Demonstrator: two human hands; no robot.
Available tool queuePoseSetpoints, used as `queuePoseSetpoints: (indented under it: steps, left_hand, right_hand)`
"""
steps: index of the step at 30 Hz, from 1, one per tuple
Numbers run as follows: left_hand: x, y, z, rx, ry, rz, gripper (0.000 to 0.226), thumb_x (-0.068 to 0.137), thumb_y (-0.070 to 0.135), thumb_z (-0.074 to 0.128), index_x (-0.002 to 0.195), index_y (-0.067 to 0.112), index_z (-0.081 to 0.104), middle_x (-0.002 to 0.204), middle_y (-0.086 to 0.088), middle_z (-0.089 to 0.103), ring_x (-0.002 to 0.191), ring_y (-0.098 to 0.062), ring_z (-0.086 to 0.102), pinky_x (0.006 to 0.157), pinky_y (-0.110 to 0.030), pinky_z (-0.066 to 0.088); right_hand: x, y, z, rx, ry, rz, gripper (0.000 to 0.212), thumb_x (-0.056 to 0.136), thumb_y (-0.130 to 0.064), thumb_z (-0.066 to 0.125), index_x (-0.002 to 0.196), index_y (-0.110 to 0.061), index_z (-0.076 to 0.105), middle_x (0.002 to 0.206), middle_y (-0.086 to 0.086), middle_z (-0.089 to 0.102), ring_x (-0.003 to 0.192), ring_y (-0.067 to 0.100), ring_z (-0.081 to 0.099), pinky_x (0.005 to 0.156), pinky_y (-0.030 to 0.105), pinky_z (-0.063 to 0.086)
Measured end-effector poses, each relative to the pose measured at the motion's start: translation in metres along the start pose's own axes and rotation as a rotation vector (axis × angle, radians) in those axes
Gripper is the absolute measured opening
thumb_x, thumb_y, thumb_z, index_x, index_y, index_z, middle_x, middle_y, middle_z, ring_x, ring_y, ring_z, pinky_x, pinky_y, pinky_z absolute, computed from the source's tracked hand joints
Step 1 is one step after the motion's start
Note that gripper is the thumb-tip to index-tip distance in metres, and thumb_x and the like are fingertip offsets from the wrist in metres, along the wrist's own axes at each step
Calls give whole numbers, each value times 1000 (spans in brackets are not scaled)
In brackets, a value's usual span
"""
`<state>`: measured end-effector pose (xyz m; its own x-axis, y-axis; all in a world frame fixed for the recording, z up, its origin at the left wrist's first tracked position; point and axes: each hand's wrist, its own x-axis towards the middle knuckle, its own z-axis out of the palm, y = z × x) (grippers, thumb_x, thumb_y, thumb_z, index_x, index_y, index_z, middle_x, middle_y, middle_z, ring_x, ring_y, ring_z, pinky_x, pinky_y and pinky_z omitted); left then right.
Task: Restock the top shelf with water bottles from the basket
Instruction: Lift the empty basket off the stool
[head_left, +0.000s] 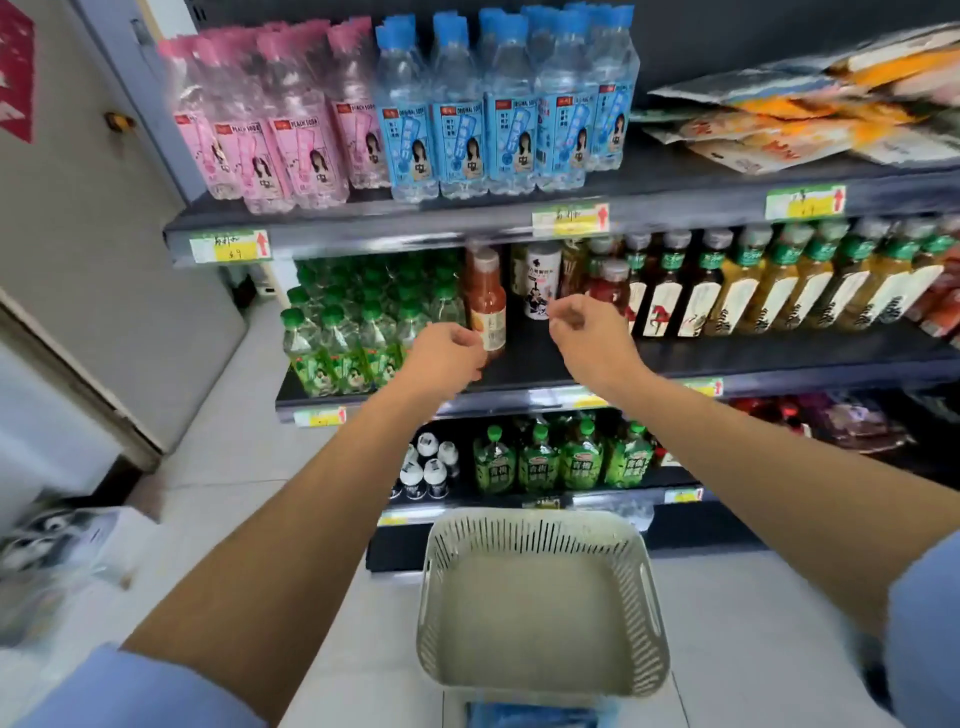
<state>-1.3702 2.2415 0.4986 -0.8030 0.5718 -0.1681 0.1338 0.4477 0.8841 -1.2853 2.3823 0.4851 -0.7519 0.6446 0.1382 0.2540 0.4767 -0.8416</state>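
Note:
Blue-capped water bottles (511, 104) stand packed on the top shelf (395, 223), with pink-capped bottles (270, 119) to their left. The pale slotted basket (540, 525) sits on the floor below and holds nothing that I can see. My left hand (449, 356) and my right hand (584, 325) hover in front of the middle shelf with fingers loosely curled, holding nothing. The left hand is just in front of an orange-labelled bottle (488, 291).
The middle shelf holds green-capped bottles (337, 332) and a row of tea bottles (779, 280). Snack packets (810, 109) lie on the top shelf at the right. More green bottles (561, 457) fill the bottom shelf. A grey wall (104, 260) stands at the left.

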Motion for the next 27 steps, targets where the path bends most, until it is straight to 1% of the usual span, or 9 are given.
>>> queuePoseSetpoints:
  steps: [3, 5, 7, 9, 12, 14, 19, 22, 27]
  left_hand:
    - [-12, -41, 18, 33, -42, -92, 19, 91, 6, 49, 75, 13, 54, 77, -9, 56, 70, -21, 54, 64, -28, 44]
    - [-18, -73, 31, 60, -62, -150, 22, 91, 5, 47, 71, 12, 50, 79, -12, 52, 66, -23, 50, 60, -30, 41]
    - [-27, -109, 45, 119, -84, -195, 26, 90, 3, 47, 66, 13, 49, 79, -11, 54, 70, -23, 51, 69, -34, 47]
    - [-37, -147, 59, 190, -108, -254, 27, 89, 4, 48, 65, 15, 48, 84, -9, 55, 77, -23, 52, 79, -36, 50]
    - [-56, -203, 82, 237, -118, -400, 6, 88, 5, 50, 87, 11, 53, 84, -11, 54, 75, -22, 52, 69, -33, 52]
    - [-68, -236, 96, 228, -87, -504, 17, 86, 6, 51, 101, 3, 60, 84, -13, 57, 76, -24, 57, 61, -27, 43]
    - [-81, -294, 125, 322, -7, -652, 40, 84, 11, 54, 121, -4, 51, 121, -20, 57, 108, -34, 58, 89, -37, 52]
    - [-81, -321, 142, 457, 68, -732, 53, 88, 17, 53, 135, 1, 35, 138, -18, 37, 125, -34, 40, 105, -40, 37]
    - [-84, -354, 171, 205, 268, -833, 66, 84, 7, 58, 138, 7, 21, 139, -17, 29, 125, -36, 37, 103, -46, 41]
  right_hand:
    - [-32, 36, 7, -53, -65, 125, 20, 96, -10, 50, 111, -5, 61, 99, 9, 63, 81, 20, 55, 68, 30, 45]
    - [-51, 65, 13, -118, -87, 194, 20, 95, -10, 51, 107, 1, 62, 102, 16, 65, 90, 30, 61, 75, 32, 47]
    - [-74, 95, 23, -214, -128, 288, 25, 94, -10, 49, 107, 6, 63, 105, 19, 66, 98, 35, 61, 82, 35, 47]
    - [-98, 124, 37, -242, -165, 387, 30, 94, -11, 48, 110, 11, 61, 111, 26, 65, 90, 34, 62, 80, 39, 50]
    - [-133, 167, 61, -314, -233, 487, 33, 95, -17, 52, 116, 7, 60, 119, 24, 62, 102, 33, 60, 92, 42, 48]
    - [-152, 196, 73, -371, -273, 540, 34, 94, -20, 53, 121, 1, 58, 124, 17, 60, 114, 32, 57, 96, 35, 45]
    - [-185, 259, 85, -502, -327, 688, 39, 91, -23, 54, 125, -3, 53, 125, 16, 59, 117, 33, 54, 90, 31, 44]
    - [-195, 294, 90, -572, -283, 752, 45, 88, -23, 56, 129, -7, 46, 130, 17, 52, 121, 35, 47, 93, 37, 42]
    - [-209, 337, 97, -564, -129, 721, 62, 86, -6, 56, 141, -6, 29, 143, 16, 30, 125, 39, 40, 100, 46, 39]
